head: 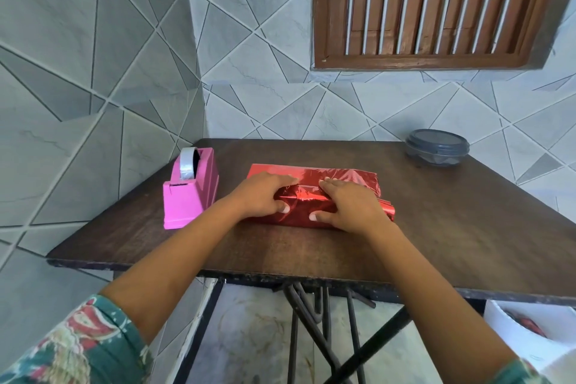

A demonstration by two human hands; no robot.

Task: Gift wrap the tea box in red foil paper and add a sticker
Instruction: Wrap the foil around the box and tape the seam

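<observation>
On the dark wooden table (pixel 436 227), the tea box, hidden under shiny red foil paper (pixel 346 176), looks half wrapped: left hand (pixel 265 193) and right hand (pixel 349 206) press the overlap with flattened fingers — taping from the pink tape dispenser (pixel 190 196) at nine o'clock, end folds and sticker apparently remain.

A wall of pale grey tiles (pixel 93 40), cut into irregular triangles by dark grout lines, fills the left and back, with a corner jutting out left of centre. High on the right sits a brown wooden louvred window shutter (pixel 430 6), daylight showing as bright slits between its upright slats. Below stands a dark brown wooden table (pixel 452 227) with a chipped front edge, carried on black metal legs (pixel 372 343). Beneath lies a pale marbled floor (pixel 249 337); a white tub (pixel 514 330) stands at lower right.
</observation>
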